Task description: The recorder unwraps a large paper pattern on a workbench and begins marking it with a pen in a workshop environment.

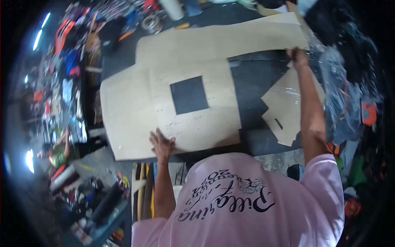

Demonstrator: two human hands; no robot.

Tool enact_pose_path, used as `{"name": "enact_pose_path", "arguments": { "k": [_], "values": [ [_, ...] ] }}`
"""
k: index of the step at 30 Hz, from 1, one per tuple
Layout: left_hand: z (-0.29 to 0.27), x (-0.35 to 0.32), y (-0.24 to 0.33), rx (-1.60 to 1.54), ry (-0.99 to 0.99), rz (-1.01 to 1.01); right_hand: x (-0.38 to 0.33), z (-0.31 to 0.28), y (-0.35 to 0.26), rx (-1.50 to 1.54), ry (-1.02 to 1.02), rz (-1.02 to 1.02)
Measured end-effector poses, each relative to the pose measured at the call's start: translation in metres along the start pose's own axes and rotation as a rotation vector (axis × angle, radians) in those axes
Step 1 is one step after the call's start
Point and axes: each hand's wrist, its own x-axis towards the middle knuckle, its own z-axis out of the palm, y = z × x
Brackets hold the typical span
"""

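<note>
A large tan cardboard pattern sheet (131, 111) with a square cut-out lies on dark material (251, 86). Its long arm stretches to the far right. My left hand (161, 145) rests flat near the sheet's front edge, fingers spread. Over at the far right, my right hand (299, 57) closes on the end of the sheet's arm; the fingertips are partly hidden. Beneath my right forearm lies a smaller tan cardboard piece (284, 103) with a slot cut in it.
Rolls of tape (152, 24) sit at the table's far side. Clear plastic wrap (335, 94) hangs along the right edge. Cluttered shelves (68, 61) stand to the left, and a person in a green top (61, 154) is farther off. Long rolls (142, 189) stand below the front edge.
</note>
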Motion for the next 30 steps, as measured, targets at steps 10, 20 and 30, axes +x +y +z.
{"name": "enact_pose_path", "arguments": {
  "k": [10, 20, 30],
  "values": [
    [-0.013, 0.0, -0.018, -0.044, 0.042, 0.006, -0.207, 0.041, 0.127, -0.823, 0.136, -0.118],
    [0.005, 0.003, -0.101, -0.782, 0.476, -0.25, -0.308, 0.085, 0.182, -1.0, -0.02, 0.105],
    [-0.012, 0.033, -0.155, -1.18, 0.423, -0.551, -0.286, 0.077, 0.22, -0.804, -0.144, 0.228]
  ]
}}
